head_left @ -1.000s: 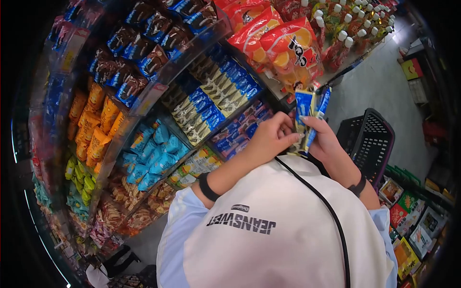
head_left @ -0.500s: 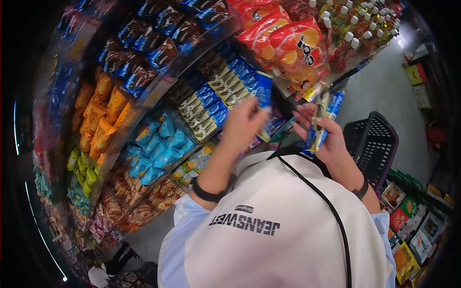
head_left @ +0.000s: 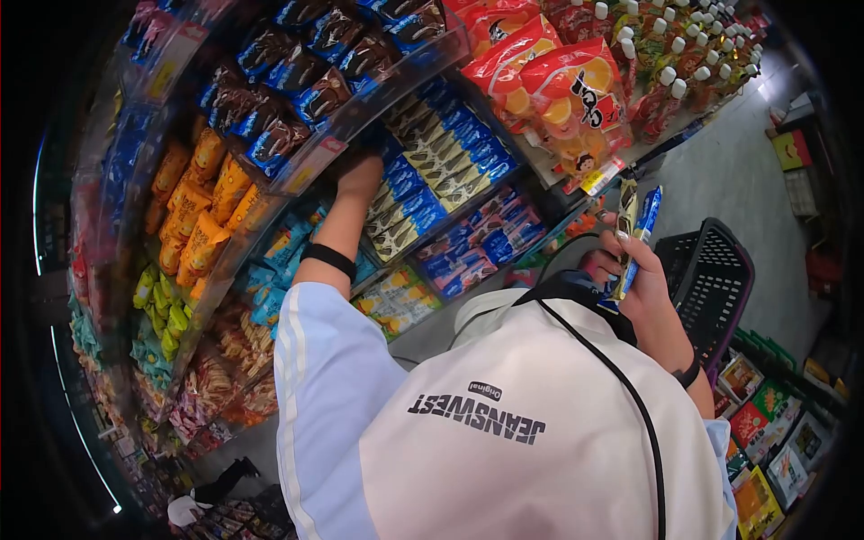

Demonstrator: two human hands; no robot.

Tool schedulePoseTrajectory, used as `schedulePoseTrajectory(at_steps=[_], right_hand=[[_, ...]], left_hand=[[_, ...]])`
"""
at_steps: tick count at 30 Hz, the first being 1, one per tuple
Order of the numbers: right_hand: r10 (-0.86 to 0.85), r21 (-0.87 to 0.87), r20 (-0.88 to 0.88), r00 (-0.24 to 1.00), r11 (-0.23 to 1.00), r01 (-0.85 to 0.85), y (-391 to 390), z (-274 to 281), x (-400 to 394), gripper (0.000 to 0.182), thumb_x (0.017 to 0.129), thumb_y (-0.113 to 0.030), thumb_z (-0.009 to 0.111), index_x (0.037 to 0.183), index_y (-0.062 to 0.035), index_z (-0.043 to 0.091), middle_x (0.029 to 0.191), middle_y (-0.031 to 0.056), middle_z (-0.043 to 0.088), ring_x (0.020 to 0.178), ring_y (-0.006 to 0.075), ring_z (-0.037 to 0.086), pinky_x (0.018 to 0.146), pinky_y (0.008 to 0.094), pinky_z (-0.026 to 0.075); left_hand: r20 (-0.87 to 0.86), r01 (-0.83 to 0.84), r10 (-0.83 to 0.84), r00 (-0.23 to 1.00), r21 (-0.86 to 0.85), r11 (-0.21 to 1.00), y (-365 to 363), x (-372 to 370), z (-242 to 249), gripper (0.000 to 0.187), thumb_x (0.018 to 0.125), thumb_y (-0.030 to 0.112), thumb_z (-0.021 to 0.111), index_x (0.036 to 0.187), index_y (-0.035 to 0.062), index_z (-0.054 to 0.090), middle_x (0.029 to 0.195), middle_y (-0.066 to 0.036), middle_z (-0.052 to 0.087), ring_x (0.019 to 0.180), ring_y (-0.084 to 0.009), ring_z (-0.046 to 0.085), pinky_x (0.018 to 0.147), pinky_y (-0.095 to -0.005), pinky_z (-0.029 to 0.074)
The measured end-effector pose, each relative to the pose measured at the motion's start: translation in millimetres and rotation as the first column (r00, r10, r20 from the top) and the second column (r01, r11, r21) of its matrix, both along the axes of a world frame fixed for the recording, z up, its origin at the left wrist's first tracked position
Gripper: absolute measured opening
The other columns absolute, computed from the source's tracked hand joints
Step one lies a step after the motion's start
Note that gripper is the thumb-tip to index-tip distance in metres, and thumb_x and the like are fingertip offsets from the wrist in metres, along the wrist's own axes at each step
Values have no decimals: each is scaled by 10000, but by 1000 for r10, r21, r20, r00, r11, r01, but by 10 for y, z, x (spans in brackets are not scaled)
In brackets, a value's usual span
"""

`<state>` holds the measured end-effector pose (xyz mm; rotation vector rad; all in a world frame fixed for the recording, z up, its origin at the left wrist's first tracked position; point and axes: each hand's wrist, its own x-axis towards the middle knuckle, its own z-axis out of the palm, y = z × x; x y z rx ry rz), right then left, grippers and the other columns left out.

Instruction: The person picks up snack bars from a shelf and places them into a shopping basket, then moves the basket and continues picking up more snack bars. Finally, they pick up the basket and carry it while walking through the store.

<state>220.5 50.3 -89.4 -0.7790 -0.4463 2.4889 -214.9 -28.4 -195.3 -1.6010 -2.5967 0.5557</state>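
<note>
My left hand (head_left: pixel 360 173) reaches under the upper shelf's clear edge, at the left side of a bin of blue and cream wrapped bars (head_left: pixel 441 166). Its fingers are hidden in shadow. On the right, my right hand (head_left: pixel 637 281) is closed around narrow wrapped snack bars (head_left: pixel 641 225), some blue and some cream, held upright. Just beyond it hang red candy bags (head_left: pixel 576 99) with orange pictures. Below the bin of bars lie pink and blue packets (head_left: pixel 481 241).
A black basket (head_left: pixel 711 283) stands right of my right arm. Orange bags (head_left: pixel 193 211) and chocolate snack packs (head_left: pixel 310 67) fill shelves at left. White-capped bottles (head_left: pixel 688 58) are at upper right. Another person (head_left: pixel 187 510) shows at lower left.
My left hand has moved left from near the middle, where it was blurred beside a blue packet, into the shelf. My right hand has shifted slightly right, still holding the bars.
</note>
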Motion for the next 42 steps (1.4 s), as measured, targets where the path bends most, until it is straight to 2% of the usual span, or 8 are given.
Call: schedulePoseTrajectory(at_steps=[6, 15, 18, 23, 28, 35, 38, 42], right_hand=[[-15, -16, 26, 1000, 1000, 15, 1, -31, 35, 316, 799, -129, 562, 1099, -72, 478, 714, -23, 467, 575, 85, 408, 516, 240, 367], [7, -4, 49, 999, 1000, -6, -4, 0, -7, 298, 822, -159, 549, 1101, -81, 480, 712, -26, 459, 574, 82, 408, 514, 234, 363], [4, 5, 17, 1000, 1000, -4, -23, -26, -9, 315, 859, -268, 531, 1114, -91, 475, 707, -25, 441, 569, 80, 404, 502, 233, 359], [62, 34, 10, 998, 998, -62, -1, -7, -44, 521, 872, -550, 399, 1113, -92, 460, 697, -23, 426, 528, 75, 389, 475, 220, 338], [188, 86, 98, 977, 977, -196, -28, 86, -168, 570, 850, -607, 357, 1052, -89, 484, 653, -21, 405, 503, 63, 374, 455, 203, 323], [205, 82, 108, 973, 973, -214, -46, 21, -198, 371, 805, -354, 480, 1020, -53, 508, 750, 44, 523, 592, 130, 466, 520, 253, 398], [247, -17, -18, 969, 969, -247, -29, 26, -164, 316, 758, -239, 477, 1000, -41, 525, 815, 86, 555, 654, 182, 511, 544, 298, 421], [290, -243, -156, 944, 915, -321, 0, -35, -85, 383, 722, -194, 472, 1048, 3, 512, 917, 154, 567, 756, 274, 571, 550, 353, 492]], left_hand=[[-333, 487, -428, 840, 114, 866, -190, 12, 34, 218, 849, 186, 472, 989, 60, 582, 809, -108, 586, 819, -272, 592, 639, -356, 490], [-301, 222, -128, 945, 304, 926, -255, -200, -340, 215, 809, 156, 512, 976, 66, 613, 1054, -173, 580, 1019, -298, 548, 852, -370, 432], [-62, -19, 18, 998, -16, 1000, -180, -240, -186, 385, 798, 179, 522, 1171, 82, 514, 1192, -160, 516, 1104, -296, 495, 939, -414, 377], [317, -59, 42, 948, 47, 997, -104, 948, 822, 204, 811, 202, 518, 887, 29, 596, 896, -171, 622, 829, -344, 604, 699, -435, 489], [652, 150, -675, 345, 672, 725, -55, 2250, 1335, 222, 777, 111, 597, 975, 15, 575, 857, -153, 580, 783, -296, 584, 682, -336, 468], [839, -300, -535, 100, 538, 788, 110, 2584, 1255, 274, 754, 61, 612, 1010, 14, 527, 914, -102, 519, 779, -209, 529, 653, -287, 443], [260, 217, -892, 370, 909, 355, 179, 2421, 1168, 330, 672, 35, 638, 991, 41, 553, 933, -79, 530, 831, -211, 520, 696, -299, 439], [59, 528, -957, 283, 823, 207, 189, 2345, 1271, 312, 641, 80, 609, 953, 87, 593, 962, -28, 569, 856, -180, 531, 713, -289, 436]])
